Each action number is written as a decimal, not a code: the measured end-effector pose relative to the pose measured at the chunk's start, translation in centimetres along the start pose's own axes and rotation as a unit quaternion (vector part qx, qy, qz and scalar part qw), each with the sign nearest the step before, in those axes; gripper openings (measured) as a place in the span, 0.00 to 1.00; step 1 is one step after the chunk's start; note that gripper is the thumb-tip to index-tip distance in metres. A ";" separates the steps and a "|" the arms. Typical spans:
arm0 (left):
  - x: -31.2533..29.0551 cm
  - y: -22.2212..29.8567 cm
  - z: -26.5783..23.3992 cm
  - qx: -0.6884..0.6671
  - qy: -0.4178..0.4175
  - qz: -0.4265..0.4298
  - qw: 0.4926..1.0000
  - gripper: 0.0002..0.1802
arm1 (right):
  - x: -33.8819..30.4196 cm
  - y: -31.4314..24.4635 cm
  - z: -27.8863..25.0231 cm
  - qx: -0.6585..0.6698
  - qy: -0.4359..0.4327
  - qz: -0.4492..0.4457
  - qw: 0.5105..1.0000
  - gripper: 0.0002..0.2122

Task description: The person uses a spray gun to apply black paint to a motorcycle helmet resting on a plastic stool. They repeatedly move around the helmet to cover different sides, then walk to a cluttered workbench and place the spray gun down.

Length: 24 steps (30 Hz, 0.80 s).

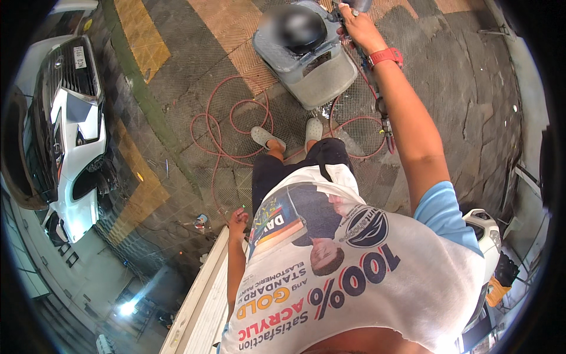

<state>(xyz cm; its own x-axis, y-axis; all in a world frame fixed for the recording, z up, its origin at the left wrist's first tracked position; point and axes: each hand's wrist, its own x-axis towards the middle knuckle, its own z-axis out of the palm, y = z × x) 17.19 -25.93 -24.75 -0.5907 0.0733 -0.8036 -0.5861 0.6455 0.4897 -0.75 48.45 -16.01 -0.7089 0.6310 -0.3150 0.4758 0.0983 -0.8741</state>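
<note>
Standing on a patterned floor [460, 118], person faces a grey plastic unit. Big to small:

- White car [79, 183], left side, well apart from the work. Another white vehicle [486, 233], near right. Pale long ledge [197, 289], near left; can't tell what it belongs to.
- Grey plastic unit [330, 76]: far side, centre, on the floor beyond the feet. Rounded black part on top [312, 29], partly blurred.
- Red hose [219, 154]: loose loops on the floor, around the feet and beside the unit.
- Clogs [265, 137]: both feet planted between the loops.
- Slim black rod [383, 109]: along the right forearm, near its far end. Can't tell if it joins what's in the grip.
- Hands: right hand [361, 29] reaches far, fingers closed round a dark tool [335, 16] just beside the unit; picture edge crops it. Left hand [238, 219] is low near the ledge, fingers half curled, nothing visible in it.
- Red watch [386, 57], right wrist.

Doing it well, my read: step closer so the arm isn't at full stretch, keep wrist straight, clear the loops off the feet, bring the free hand in for support.
</note>
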 end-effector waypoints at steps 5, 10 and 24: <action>0.8 -0.4 -0.2 -0.095 0.008 0.046 0.994 0.20 | -0.2 -2.1 2.7 0.014 -0.085 0.017 0.996 0.27; 3.1 0.1 -2.3 -0.169 -0.010 0.033 0.985 0.23 | 1.6 -5.2 4.2 -0.008 -0.027 0.038 0.999 0.31; 21.2 5.2 -20.2 -0.120 -0.044 -0.015 0.992 0.22 | 7.9 -10.9 16.9 -0.093 0.042 0.068 0.992 0.32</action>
<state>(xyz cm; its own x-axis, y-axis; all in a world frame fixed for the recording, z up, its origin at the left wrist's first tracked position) -9.56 -36.44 -32.38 -0.5271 0.1299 -0.8398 -0.7234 0.4500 0.5236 -20.33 39.32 -15.16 -0.5890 0.7096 -0.3867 0.6579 0.1431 -0.7394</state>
